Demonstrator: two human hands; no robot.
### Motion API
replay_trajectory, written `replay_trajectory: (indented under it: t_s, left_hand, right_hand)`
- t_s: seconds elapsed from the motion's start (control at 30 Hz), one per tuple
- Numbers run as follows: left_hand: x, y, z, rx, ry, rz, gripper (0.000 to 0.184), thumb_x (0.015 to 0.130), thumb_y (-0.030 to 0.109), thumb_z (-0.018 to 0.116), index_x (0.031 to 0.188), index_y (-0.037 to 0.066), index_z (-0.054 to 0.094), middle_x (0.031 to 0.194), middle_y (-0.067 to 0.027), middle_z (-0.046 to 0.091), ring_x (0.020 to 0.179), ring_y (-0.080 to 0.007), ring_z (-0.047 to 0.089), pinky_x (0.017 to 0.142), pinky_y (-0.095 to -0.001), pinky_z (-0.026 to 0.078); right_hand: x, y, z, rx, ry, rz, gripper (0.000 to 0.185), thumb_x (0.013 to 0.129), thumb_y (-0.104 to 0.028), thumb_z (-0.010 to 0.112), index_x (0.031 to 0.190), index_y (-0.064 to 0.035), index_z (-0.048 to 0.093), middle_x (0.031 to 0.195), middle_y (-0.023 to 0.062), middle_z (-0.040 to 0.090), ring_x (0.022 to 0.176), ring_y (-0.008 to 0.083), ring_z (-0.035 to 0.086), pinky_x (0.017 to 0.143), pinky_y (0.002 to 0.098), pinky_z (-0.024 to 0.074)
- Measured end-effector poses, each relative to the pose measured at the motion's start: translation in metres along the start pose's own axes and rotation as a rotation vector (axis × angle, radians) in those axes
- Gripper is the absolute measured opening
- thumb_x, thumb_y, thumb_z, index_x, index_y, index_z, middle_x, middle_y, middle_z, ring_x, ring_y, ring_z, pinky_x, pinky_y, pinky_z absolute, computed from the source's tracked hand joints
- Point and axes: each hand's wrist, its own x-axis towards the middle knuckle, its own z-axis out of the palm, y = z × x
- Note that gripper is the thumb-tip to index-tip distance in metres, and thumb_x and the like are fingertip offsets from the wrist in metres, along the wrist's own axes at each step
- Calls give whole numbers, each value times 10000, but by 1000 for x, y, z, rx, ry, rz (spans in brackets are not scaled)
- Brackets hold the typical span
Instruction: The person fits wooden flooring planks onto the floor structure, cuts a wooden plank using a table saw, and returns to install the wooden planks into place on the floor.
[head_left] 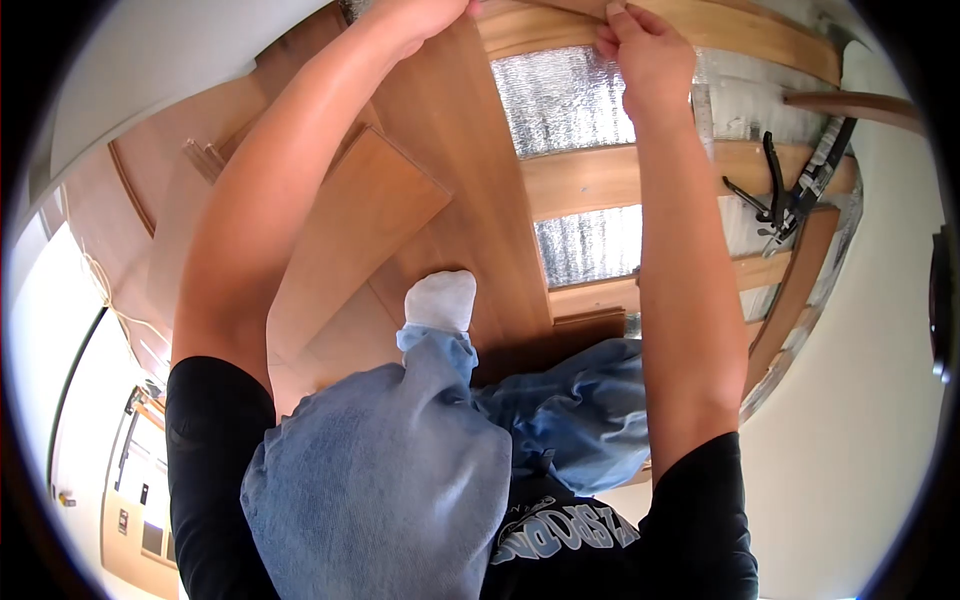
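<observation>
At the top edge, my right hand (660, 60) pinches the edge of a brown floorboard (575, 5) between thumb and fingers. Most of that board lies outside the view. My left hand (425, 15) is at the top too, above the laid floorboards (450, 120); its fingers are largely cut off by the frame, so their grip is hidden. Beneath my right hand run pale wooden joists (580, 182), with silver foil insulation (570, 100) showing between them.
A caulking gun (800, 190) lies on the joists at right, beside a narrow board strip (800, 290). Loose boards (365, 220) overlap on the left. My socked foot (440, 300) rests on the laid boards. A cable (100, 275) hangs far left, and a white wall (850, 420) curves along the right.
</observation>
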Motion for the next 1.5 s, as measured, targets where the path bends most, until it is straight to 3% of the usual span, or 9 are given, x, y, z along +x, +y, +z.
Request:
replay_trajectory:
  t_s: [0.23, 0.3, 0.63, 0.73, 0.83, 0.9, 1.27, 1.33, 1.5]
  left_hand:
    - [-23, 2, -7, 204, 138, 227, 324, 957, 145, 759, 1212, -52, 726, 1012, -122, 769, 859, -166, 690, 786, -305, 556]
    - [-21, -2, -9, 179, 151, 180, 323, 953, 150, 767, 1200, -53, 731, 1014, -124, 769, 872, -173, 689, 805, -307, 555]
    - [-13, -7, -17, 163, 97, 18, 293, 959, 187, 767, 1135, -48, 758, 935, -107, 764, 827, -157, 666, 762, -316, 540]
    - [-16, -1, -16, 282, 108, 69, 291, 966, 217, 758, 1092, -46, 769, 891, -99, 757, 791, -154, 650, 732, -329, 531]
    - [-15, -3, -18, 303, 124, 43, 296, 968, 233, 755, 1067, -46, 770, 878, -100, 749, 781, -159, 642, 734, -340, 529]
    - [-15, -6, -20, 279, 131, 42, 291, 968, 230, 753, 1053, -47, 768, 870, -102, 746, 775, -162, 639, 736, -341, 528]
    - [-43, 1, -41, 380, 134, -99, 306, 982, 248, 736, 1102, -33, 747, 847, -139, 729, 729, -194, 652, 730, -365, 544]
    - [-51, -16, -52, 658, 110, 32, 400, 969, 249, 736, 1273, -4, 677, 1200, -145, 722, 963, -186, 709, 900, -347, 561]
    - [-94, -38, -48, 958, 199, 355, 451, 998, 219, 659, 1405, 42, 580, 1469, -150, 552, 976, -269, 693, 906, -396, 554]
  right_hand:
    - [-12, 2, 6, -301, -19, -53, 323, 961, -175, 742, 1129, 99, 713, 862, 125, 745, 718, 172, 687, 630, 305, 547]
    - [-14, -5, 8, -631, 20, -410, 311, 939, -195, 739, 1072, 86, 742, 864, 180, 765, 756, 250, 726, 706, 359, 563]
    - [-29, -18, 16, -681, 22, -278, 293, 940, -202, 727, 1077, 55, 755, 910, 224, 764, 822, 313, 747, 762, 393, 568]
    - [-39, -21, 20, -602, 63, -430, 291, 946, -198, 722, 1089, 55, 751, 931, 224, 766, 819, 305, 749, 761, 394, 569]
    - [-43, -38, 27, -447, 5, -214, 273, 952, -172, 699, 1095, 56, 746, 937, 238, 756, 835, 330, 742, 775, 408, 568]
    - [-18, -21, 23, -670, -50, -540, 260, 954, -154, 668, 1099, 48, 743, 949, 266, 742, 873, 382, 734, 796, 434, 566]
    - [3, -20, 56, -871, -95, -528, 285, 920, -217, 707, 1052, 29, 764, 966, 283, 735, 939, 442, 714, 854, 476, 567]
    - [3, -18, 61, -828, -129, -493, 288, 912, -223, 720, 1051, 26, 766, 974, 278, 738, 945, 441, 715, 859, 477, 568]
    - [-3, -21, 70, -870, -171, -409, 269, 915, -229, 729, 1031, 8, 778, 1028, 257, 746, 986, 423, 716, 889, 470, 572]
